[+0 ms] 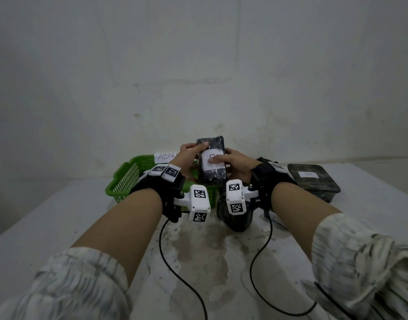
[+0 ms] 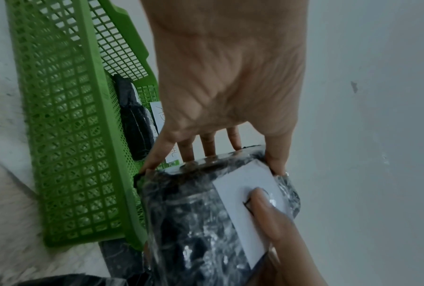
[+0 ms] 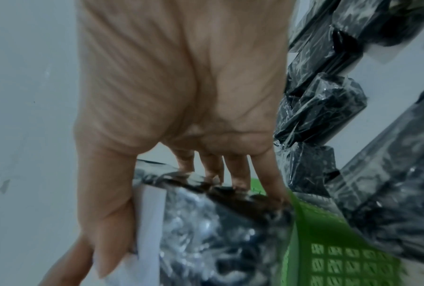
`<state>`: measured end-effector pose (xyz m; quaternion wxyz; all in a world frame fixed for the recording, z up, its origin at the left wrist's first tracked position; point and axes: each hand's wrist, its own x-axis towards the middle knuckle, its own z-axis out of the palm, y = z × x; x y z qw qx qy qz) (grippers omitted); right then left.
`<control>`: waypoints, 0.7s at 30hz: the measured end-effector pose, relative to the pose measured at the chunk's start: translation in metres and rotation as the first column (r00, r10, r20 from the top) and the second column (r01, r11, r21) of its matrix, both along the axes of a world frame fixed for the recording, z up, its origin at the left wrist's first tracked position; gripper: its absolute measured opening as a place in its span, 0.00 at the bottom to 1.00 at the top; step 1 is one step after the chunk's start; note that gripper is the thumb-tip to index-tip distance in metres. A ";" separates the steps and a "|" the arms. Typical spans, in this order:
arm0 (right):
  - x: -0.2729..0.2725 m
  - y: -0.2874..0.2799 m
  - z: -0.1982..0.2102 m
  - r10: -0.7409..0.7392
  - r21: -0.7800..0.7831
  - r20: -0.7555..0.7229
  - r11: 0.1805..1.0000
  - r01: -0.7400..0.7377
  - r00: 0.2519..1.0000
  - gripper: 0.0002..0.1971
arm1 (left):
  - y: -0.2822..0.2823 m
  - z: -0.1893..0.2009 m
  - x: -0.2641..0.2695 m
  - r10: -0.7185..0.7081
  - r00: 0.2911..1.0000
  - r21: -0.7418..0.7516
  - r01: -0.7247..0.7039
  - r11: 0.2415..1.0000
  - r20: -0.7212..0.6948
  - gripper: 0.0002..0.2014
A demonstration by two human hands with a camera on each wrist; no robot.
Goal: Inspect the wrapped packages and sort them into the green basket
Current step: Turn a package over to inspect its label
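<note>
Both hands hold one black plastic-wrapped package [image 1: 212, 161] upright above the green basket [image 1: 122, 181]. A white label [image 1: 211, 161] with a handwritten mark faces me. My left hand [image 1: 190, 155] grips the package's left side, thumb on its top front corner. My right hand [image 1: 233, 163] grips the right side, and its thumb presses on the label. In the left wrist view the package [image 2: 196, 218] hangs over the basket [image 2: 66, 135], where another wrapped package [image 2: 135, 123] lies. The right wrist view shows the held package [image 3: 206, 232] under my right hand's fingers [image 3: 238, 170].
A flat wrapped package [image 1: 314, 181] with a small label lies on the table to the right. Another dark package [image 1: 235, 218] sits in front of the basket, under my wrists. A paper sign [image 1: 167, 155] stands behind the basket. Several wrapped packages [image 3: 328, 108] show in the right wrist view.
</note>
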<state>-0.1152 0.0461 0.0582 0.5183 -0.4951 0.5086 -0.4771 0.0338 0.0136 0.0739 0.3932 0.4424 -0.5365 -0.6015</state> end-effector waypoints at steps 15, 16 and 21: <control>-0.002 0.007 0.006 0.015 0.076 0.087 0.997 -0.021 0.996 0.20 | -0.005 -0.007 0.004 -0.044 0.998 -0.024 0.043 0.999 -0.046 0.19; -0.002 0.007 0.006 0.015 0.074 0.108 0.997 -0.023 0.994 0.22 | -0.005 -0.007 0.004 -0.052 0.998 -0.030 0.050 0.998 -0.048 0.19; -0.003 0.010 0.012 -0.005 0.053 0.120 0.999 -0.001 0.993 0.17 | -0.001 -0.005 0.004 0.015 1.000 -0.091 -0.015 0.996 0.007 0.21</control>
